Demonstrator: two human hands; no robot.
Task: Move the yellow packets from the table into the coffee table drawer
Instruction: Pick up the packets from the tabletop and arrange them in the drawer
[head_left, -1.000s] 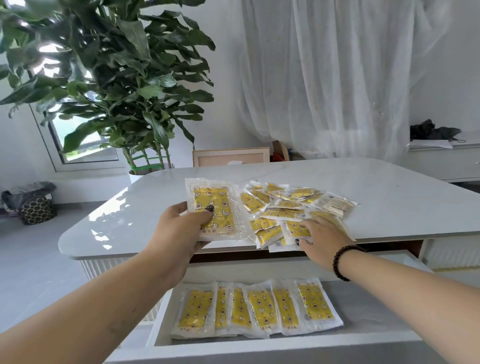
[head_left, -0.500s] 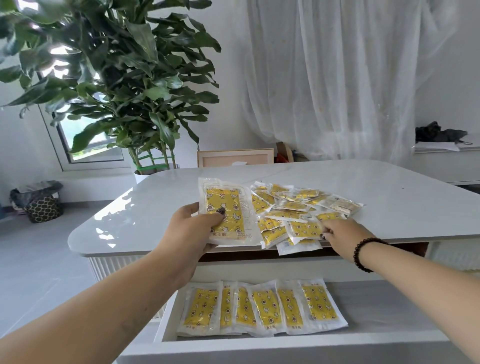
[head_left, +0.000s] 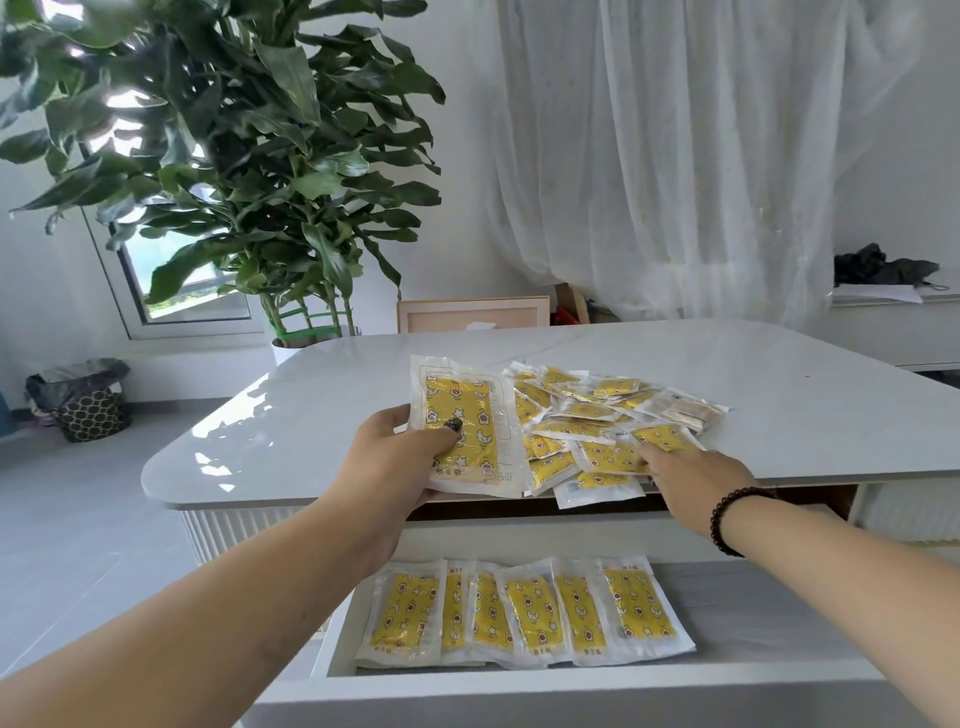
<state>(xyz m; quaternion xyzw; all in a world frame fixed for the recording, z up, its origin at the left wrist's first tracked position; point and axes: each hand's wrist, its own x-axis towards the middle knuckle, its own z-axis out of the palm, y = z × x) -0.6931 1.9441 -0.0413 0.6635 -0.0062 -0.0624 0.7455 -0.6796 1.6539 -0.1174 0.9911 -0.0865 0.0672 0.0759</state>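
White marble-look table (head_left: 322, 415) w/ packet pile (head_left: 587, 421), plant (head_left: 234, 156) behind.

1. There is one view only, from a wide-angle camera worn on the person's head; no second view shares the scene.
2. It looks forward and down across the table (head_left: 779, 405), over its near edge.
3. The open drawer (head_left: 519, 691) lies closest, at the bottom of the frame, seen from above.
4. Both forearms enter from the lower corners, and the left hand (head_left: 395, 467) and right hand (head_left: 696, 483) sit near mid-frame.
5. Farther off, the view takes in a plant (head_left: 234, 156), a window (head_left: 171, 291) and a curtain (head_left: 675, 156).
6. Straight edges bow toward the frame's sides.
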